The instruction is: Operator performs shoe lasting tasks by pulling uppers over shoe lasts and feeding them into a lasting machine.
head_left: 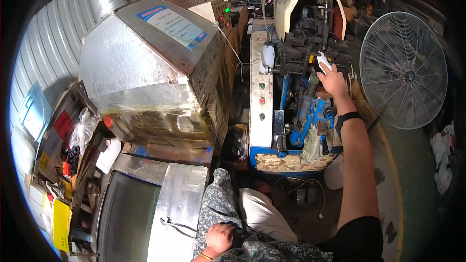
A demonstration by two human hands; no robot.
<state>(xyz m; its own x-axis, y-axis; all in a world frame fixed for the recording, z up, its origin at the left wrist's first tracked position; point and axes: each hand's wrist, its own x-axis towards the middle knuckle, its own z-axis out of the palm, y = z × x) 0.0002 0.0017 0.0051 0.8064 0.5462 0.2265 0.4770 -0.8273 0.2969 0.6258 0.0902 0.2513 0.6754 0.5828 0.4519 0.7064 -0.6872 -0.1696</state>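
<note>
My right hand [333,81] reaches out to the far right, into the working head of a black and blue machine [310,51]. Its fingers are pressed on a small white piece [324,61] with a pointed end; what kind of piece it is I cannot make out. A black band circles that wrist. My left hand [219,237] is curled closed on my lap, against the dark floral cloth [217,204]. Something dark shows beside its fingers, too hidden to name. Just left of it, pincers [178,227] with dark handles lie on a pale metal panel [182,199].
A large round fan [410,75] stands right of the machine. Buttons dot the machine's white side panel [261,99]. At left rises a metal-hooded unit [141,63], above a dark conveyor belt [128,213]. A cluttered shelf with a yellow box [61,225] lines the left edge.
</note>
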